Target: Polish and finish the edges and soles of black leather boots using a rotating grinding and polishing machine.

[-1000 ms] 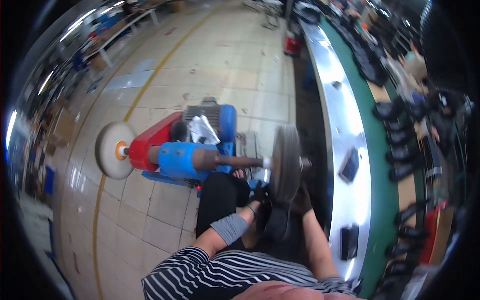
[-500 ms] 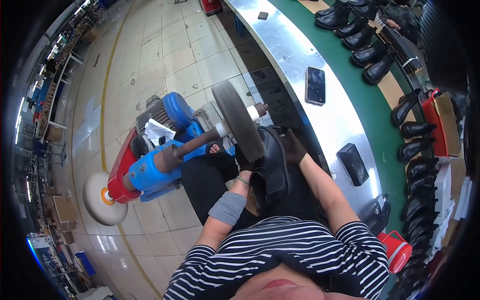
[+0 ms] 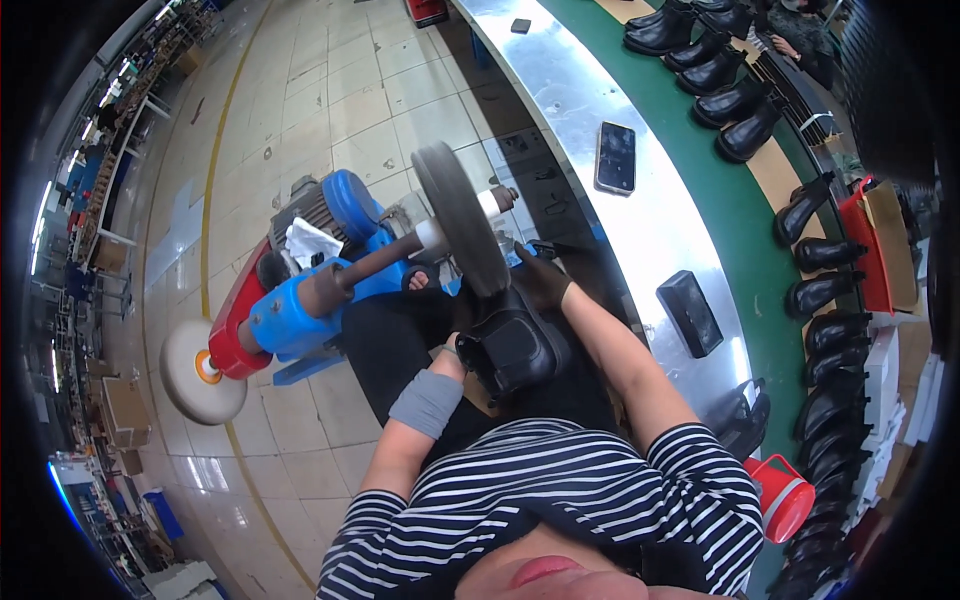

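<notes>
A black ankle boot (image 3: 520,350) lies over my lap, its opening toward me and its toe pointing away. My right hand (image 3: 543,280), in a dark glove, closes round the boot's front end from the right. On the other side my left hand (image 3: 458,343) grips the boot low by its left flank; most of its fingers are hidden behind the boot. A dark grey polishing wheel (image 3: 458,215), blurred at its edge, meets the boot's upper near the toe. The wheel sits on the shaft (image 3: 385,260) of a blue and red machine (image 3: 285,320).
A second, pale wheel (image 3: 205,372) is on the machine's left end. To my right runs a metal-edged bench (image 3: 600,230) with a phone (image 3: 616,158) and a black block (image 3: 690,313). Black boots (image 3: 750,130) line the green surface beyond. A red bucket (image 3: 785,500) stands lower right.
The boot has turned, its opening swinging left and its toe dropping under the wheel. Both hands have shifted left with it, and my right hand has moved farther round the front end.
</notes>
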Motion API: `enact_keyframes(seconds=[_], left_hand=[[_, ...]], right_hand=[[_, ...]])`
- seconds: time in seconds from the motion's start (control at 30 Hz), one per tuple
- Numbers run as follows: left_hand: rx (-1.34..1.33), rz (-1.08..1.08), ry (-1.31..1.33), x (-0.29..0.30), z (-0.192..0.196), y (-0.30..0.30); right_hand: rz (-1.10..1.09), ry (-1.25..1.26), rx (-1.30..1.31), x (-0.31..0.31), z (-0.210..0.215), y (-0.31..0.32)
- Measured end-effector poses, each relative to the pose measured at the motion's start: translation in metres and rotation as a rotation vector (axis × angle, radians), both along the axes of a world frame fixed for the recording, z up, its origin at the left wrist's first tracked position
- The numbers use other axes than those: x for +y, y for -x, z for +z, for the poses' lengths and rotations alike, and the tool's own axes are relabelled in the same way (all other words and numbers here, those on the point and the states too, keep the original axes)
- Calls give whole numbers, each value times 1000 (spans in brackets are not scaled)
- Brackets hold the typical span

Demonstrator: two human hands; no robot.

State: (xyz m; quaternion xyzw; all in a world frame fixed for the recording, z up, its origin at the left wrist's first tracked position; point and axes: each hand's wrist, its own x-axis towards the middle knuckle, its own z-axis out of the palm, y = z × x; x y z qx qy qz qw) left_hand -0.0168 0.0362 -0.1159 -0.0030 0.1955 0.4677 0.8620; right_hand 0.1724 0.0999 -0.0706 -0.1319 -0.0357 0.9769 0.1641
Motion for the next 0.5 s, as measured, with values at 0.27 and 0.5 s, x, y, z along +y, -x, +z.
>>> enact_keyframes(seconds=[0.27,0.5], left_hand=[[624,-62,-25,15,-16,-32],[684,22,-193,23,-81,-20]], right_hand=[[-256,-1129,-757,-90,2,-55],[-181,-1576,-1280,-171,127,-3]])
